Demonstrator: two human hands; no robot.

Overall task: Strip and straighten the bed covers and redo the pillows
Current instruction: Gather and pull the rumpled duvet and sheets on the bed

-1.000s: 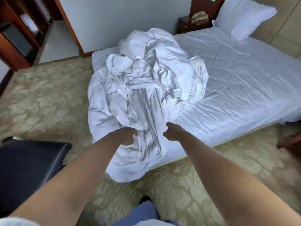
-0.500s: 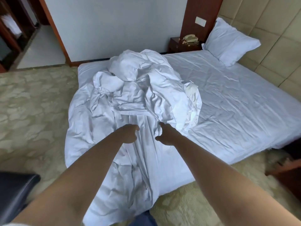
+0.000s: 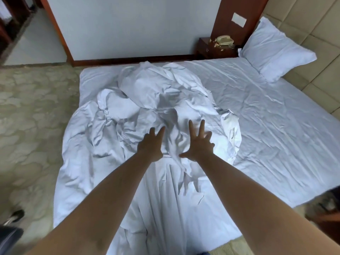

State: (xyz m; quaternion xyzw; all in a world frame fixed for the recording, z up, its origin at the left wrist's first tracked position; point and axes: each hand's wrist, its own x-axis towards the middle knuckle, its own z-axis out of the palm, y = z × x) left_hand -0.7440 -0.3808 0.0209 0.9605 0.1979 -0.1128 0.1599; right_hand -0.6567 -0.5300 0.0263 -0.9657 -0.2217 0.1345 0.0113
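Both hands splayed over the crumpled cover heap at the foot of the bed.

The bunched white cover (image 3: 147, 115) lies on the bed (image 3: 276, 126), spilling off its near-left corner toward the carpet (image 3: 33, 111). Left hand (image 3: 150, 146) and right hand (image 3: 197, 144) reach over the heap, fingers straight, gripping nothing. The pillow (image 3: 274, 50) rests at the bed's far right. A snatch at one fold would likely just drag the tangle floorward.

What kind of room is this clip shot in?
Most likely a hotel room: a corded telephone on a dark wooden nightstand, a padded panel headboard wall, all-white bed linen with one pillow, and patterned carpet.
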